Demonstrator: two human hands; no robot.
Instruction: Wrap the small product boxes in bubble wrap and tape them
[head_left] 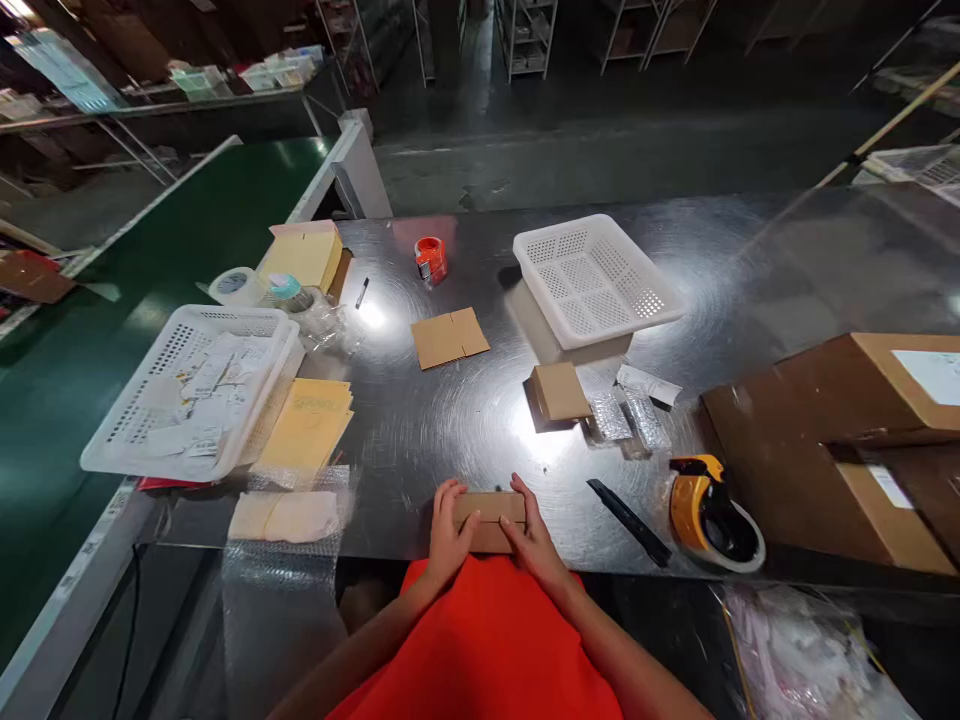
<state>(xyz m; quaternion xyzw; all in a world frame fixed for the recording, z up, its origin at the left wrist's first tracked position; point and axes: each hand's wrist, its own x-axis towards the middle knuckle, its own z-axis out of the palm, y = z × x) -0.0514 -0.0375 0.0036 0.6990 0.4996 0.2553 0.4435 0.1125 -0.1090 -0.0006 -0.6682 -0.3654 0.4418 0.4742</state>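
Observation:
Close to my body, at the front edge of the metal table, is a small brown cardboard box (491, 506). My left hand (450, 530) grips its left end, thumb on the near face and fingers around the far side. On the right end, my right hand (534, 535) holds it the same way. Farther off to the right sits another small cardboard box (561, 391), beside clear bubble-wrap packets (609, 412) and a curled white paper (649, 384). A flat folded piece of cardboard (450, 338) lies ahead of my hands. The underside of the held box is hidden.
On the right are a black utility knife (628, 522), a yellow tape dispenser (709, 510) and a large carton (810, 430). A white basket (536, 290) stands at the back; another basket (259, 425) with papers, yellow envelopes (304, 420) and bubble wrap (281, 590) are left. Red tape dispenser (430, 258) behind.

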